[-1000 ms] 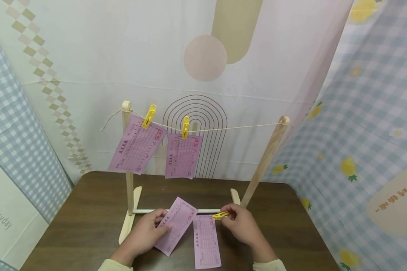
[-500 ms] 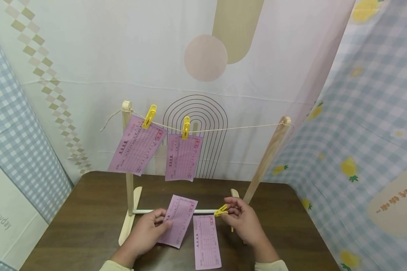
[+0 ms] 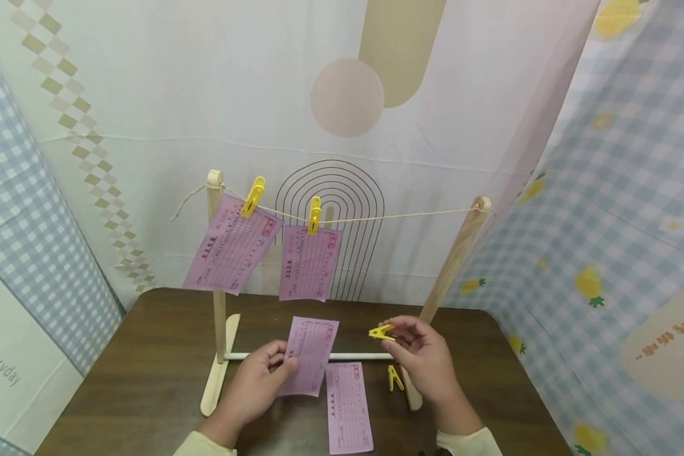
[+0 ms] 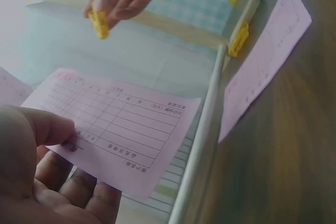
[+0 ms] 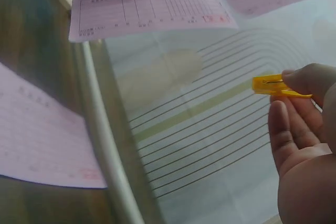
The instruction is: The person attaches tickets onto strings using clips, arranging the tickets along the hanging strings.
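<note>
My left hand (image 3: pixel 265 380) pinches a pink receipt slip (image 3: pixel 313 351) by its left edge, thumb on the printed face, above the table. To the right, my right hand (image 3: pixel 424 358) holds a yellow clothespin (image 3: pixel 381 332) between thumb and fingers; in the right wrist view this clothespin (image 5: pixel 268 84) points toward the held slip. Another pink slip (image 3: pixel 349 408) lies on the table between the hands. Beside the stand's right foot is a second yellow clothespin (image 3: pixel 395 378). Two slips, a left one (image 3: pixel 230 247) and a right one (image 3: pixel 310 263), hang from the string, each under a yellow clothespin.
A string (image 3: pixel 399 216) runs between two wooden posts, the left (image 3: pixel 213 190) and the right (image 3: pixel 456 253). A white rod (image 3: pixel 353 356) joins them low down. The brown table (image 3: pixel 137 367) backs onto a patterned cloth, with checked cloth at both sides.
Both hands have risen and moved away from me, carrying the slip and the clothespin. The held slip has turned more upright. The clothespin on the table has come into full view.
</note>
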`<state>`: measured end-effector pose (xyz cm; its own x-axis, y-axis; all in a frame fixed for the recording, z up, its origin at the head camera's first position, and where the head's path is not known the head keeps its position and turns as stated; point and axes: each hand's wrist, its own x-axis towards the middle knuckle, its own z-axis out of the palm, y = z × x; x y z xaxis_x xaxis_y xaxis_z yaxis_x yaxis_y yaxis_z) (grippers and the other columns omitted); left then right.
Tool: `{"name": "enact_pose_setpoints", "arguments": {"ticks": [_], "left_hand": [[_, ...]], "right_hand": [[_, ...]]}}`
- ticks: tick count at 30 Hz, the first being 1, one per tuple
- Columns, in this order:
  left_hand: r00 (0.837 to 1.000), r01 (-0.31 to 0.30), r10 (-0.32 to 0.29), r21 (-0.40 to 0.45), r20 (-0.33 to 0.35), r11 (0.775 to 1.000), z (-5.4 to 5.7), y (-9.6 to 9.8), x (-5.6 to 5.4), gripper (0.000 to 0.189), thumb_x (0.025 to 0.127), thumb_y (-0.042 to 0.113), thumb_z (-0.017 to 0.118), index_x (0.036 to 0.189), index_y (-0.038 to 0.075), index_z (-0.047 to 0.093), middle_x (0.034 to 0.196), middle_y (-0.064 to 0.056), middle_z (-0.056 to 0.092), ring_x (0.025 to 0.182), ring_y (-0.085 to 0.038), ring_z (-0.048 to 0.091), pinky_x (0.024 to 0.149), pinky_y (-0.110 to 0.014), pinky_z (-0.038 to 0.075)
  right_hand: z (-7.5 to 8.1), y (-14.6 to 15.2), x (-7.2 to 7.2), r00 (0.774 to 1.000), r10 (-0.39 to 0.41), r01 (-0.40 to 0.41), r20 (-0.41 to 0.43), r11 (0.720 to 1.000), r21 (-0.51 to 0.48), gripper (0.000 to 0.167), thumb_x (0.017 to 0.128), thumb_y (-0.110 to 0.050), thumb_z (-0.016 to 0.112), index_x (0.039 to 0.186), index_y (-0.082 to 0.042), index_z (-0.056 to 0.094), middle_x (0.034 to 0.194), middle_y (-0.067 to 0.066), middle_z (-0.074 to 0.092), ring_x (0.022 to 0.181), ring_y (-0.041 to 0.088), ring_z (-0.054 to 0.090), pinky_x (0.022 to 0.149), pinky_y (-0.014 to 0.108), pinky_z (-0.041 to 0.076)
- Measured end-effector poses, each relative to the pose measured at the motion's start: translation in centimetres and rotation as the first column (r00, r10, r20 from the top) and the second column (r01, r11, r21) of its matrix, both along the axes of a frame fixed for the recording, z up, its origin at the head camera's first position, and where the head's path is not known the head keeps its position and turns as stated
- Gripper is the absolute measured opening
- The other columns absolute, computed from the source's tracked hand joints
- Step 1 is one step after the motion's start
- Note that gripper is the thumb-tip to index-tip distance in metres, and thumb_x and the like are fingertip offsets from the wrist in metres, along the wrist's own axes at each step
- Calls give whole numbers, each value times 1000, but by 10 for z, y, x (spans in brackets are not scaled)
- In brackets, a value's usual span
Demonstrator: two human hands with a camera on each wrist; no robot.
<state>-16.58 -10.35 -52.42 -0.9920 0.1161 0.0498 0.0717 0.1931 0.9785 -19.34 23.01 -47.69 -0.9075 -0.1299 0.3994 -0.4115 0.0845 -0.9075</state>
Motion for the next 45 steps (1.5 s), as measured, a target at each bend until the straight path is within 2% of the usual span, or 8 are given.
{"name": "enact_pose_setpoints", "arguments": {"ticks": [6, 10, 14, 20, 28, 34, 40, 45], "left_hand": [[999, 28, -26, 67, -30, 997, 11, 5, 0, 24, 109, 22, 76, 127, 7, 75, 124, -12, 85, 110, -20, 83, 90, -23, 64], [998, 50, -46, 88, -40, 995, 15, 7, 1, 27, 109, 22, 75, 130, 5, 74, 124, -14, 85, 108, -20, 83, 89, -24, 65], [997, 66, -62, 94, -47, 993, 17, 8, 1, 26, 110, 22, 75, 129, 5, 74, 123, -13, 85, 105, -15, 82, 87, -25, 65], [996, 46, -41, 64, -80, 997, 25, 12, -2, 21, 109, 24, 76, 124, 8, 75, 115, -9, 86, 93, -11, 77, 78, -25, 62], [997, 12, -9, 38, -75, 999, 46, 20, -7, 18, 109, 23, 77, 124, 14, 76, 108, -1, 86, 85, -12, 71, 71, -25, 58], [995, -7, 11, 42, -100, 999, 66, 25, -12, 16, 109, 21, 76, 124, 14, 77, 107, 0, 86, 84, -11, 69, 69, -25, 56], [995, -12, 14, 26, -100, 1000, 81, 33, -17, 17, 109, 25, 76, 123, 16, 78, 101, 1, 85, 67, -9, 56, 56, -25, 46], [991, -25, 27, 17, -130, 1000, 89, 40, -19, 17, 109, 23, 75, 124, 15, 77, 104, 1, 86, 80, -11, 65, 69, -26, 53]], "right_hand": [[26, 1, 0, 980, 38, -44, -195, 999, -29, 40, 89, 24, 79, 128, 16, 70, 126, 15, 82, 112, 16, 81, 93, 29, 67], [40, 1, 1, 944, 71, -97, -324, 993, -64, 40, 86, 30, 76, 124, 19, 72, 125, 15, 83, 114, 20, 82, 94, 30, 67], [52, 0, 1, 911, 100, -147, -400, 985, -89, 38, 85, 34, 73, 121, 21, 73, 124, 19, 83, 116, 23, 83, 94, 31, 67], [77, 1, -1, 890, 122, -142, -440, 990, -14, 36, 87, 33, 72, 120, 19, 76, 125, 16, 84, 118, 21, 82, 94, 29, 66], [116, -1, -4, 852, 163, -121, -498, 986, 115, 35, 89, 30, 73, 118, 11, 80, 126, 12, 84, 118, 19, 82, 95, 28, 66], [149, -4, -5, 845, 143, -62, -516, 983, 171, 28, 91, 27, 75, 114, 13, 81, 121, 6, 86, 114, 11, 82, 90, 21, 65], [183, -7, -5, 849, 76, 17, -522, 985, 172, 25, 91, 23, 78, 112, 11, 83, 114, 5, 87, 103, 8, 83, 83, 20, 65], [207, -8, -3, 863, 21, 99, -506, 973, 208, 24, 93, 18, 80, 113, 5, 85, 110, 2, 88, 94, 7, 82, 78, 19, 64]]}}
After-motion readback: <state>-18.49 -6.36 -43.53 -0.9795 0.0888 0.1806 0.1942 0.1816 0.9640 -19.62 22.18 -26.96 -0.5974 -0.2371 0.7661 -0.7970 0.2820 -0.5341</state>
